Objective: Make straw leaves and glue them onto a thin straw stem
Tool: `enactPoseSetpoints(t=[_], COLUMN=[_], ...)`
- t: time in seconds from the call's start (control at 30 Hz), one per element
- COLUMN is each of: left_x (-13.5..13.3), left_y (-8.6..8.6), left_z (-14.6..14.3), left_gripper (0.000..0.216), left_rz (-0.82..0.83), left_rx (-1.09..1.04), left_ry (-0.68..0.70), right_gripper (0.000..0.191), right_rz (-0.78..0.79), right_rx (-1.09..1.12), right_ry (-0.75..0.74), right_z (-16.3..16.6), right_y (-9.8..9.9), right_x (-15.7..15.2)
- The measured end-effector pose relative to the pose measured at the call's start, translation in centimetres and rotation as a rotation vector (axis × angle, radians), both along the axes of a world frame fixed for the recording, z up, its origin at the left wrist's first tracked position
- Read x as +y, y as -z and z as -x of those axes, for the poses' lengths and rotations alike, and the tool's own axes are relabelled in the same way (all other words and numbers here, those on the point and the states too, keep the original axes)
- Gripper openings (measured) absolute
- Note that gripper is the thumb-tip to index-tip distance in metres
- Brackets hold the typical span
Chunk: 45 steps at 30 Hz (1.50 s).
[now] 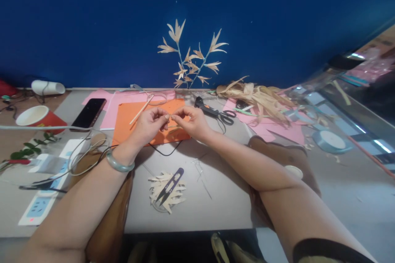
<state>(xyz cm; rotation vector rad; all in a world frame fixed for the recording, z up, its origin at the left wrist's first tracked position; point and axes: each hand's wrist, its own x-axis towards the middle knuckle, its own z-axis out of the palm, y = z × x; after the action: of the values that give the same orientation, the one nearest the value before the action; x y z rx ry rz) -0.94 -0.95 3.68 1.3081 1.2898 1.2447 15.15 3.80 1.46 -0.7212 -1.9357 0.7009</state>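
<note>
My left hand (152, 124) and my right hand (194, 121) meet fingertip to fingertip over an orange sheet (125, 119). Both pinch closed on something tiny and pale that I cannot make out. Below them, thread snips (170, 185) lie across a small pile of pale cut husk pieces (177, 200) on a round clear dish. A few thin wires (200, 172) are scattered to the right of the pile. Behind my hands stands a branch of dried husk flowers (197, 63) on blue-green wrapped stems.
A black glue gun (206, 109) and scissors (226, 118) lie right of the orange sheet, before a heap of dried husks (259, 100). Blue ribbon spool (331, 141) is farther right. On the left are a phone (89, 114), red paper cup (41, 118), power strip (38, 205) and loose cables.
</note>
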Motion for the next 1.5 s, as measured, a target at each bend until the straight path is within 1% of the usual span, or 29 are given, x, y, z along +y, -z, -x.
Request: enactPoseSetpoints(t=[0.13, 0.23, 0.33, 0.43, 0.47, 0.57, 0.63, 0.73, 0.83, 1.03, 1.17, 1.33, 1.5], left_x=[-0.1, -0.2, -0.2, -0.1, -0.1, 0.0, -0.1, -0.2, -0.3, -0.1, -0.2, -0.4, -0.3], left_y=[0.0, -0.2, -0.1, 0.3, 0.5, 0.7, 0.5, 0.0, 0.0, 0.8, 0.5, -0.2, 0.0], left_z=[-0.3, -0.4, -0.3, 0.1, 0.2, 0.3, 0.2, -0.1, -0.2, 0.0, 0.0, -0.1, 0.2], left_gripper=[0.016, 0.013, 0.01, 0.026, 0.028, 0.022, 0.02, 0.015, 0.011, 0.016, 0.019, 0.018, 0.021], left_rz=[-0.006, 0.019, 0.053, 0.058, 0.046, -0.001, -0.006, 0.005, -0.009, -0.059, -0.061, 0.02, 0.123], left_rx=[0.012, 0.005, -0.036, -0.055, -0.043, 0.007, 0.029, 0.043, 0.046, 0.076, 0.078, 0.023, -0.118], left_ry=[-0.017, -0.021, -0.016, 0.009, 0.027, 0.068, 0.058, 0.023, 0.006, 0.026, 0.026, 0.035, 0.065], right_gripper=[0.017, 0.017, 0.016, 0.013, 0.012, 0.014, 0.015, 0.016, 0.016, 0.019, 0.019, 0.018, 0.018], right_rz=[-0.071, -0.151, -0.187, -0.222, -0.239, -0.285, -0.304, -0.317, -0.333, -0.327, -0.309, -0.306, -0.314], right_rx=[-0.013, -0.023, -0.041, -0.074, -0.089, -0.147, -0.173, -0.171, -0.141, -0.079, -0.051, -0.03, -0.03], right_ry=[0.028, 0.047, 0.036, 0.024, 0.02, 0.015, 0.018, 0.019, 0.016, 0.025, 0.045, 0.04, 0.042], right_z=[0.0, 0.0, 0.0, -0.1, -0.1, -0.2, -0.2, -0.2, -0.2, -0.1, 0.0, 0.0, 0.0], right_y=[0.2, 0.3, 0.3, 0.6, 0.7, 0.8, 0.9, 0.8, 0.7, 0.7, 0.8, 0.8, 0.6], right_x=[-0.1, -0.1, 0.0, 0.3, 0.4, 0.5, 0.5, 0.4, 0.4, 0.1, 0.1, 0.0, -0.1])
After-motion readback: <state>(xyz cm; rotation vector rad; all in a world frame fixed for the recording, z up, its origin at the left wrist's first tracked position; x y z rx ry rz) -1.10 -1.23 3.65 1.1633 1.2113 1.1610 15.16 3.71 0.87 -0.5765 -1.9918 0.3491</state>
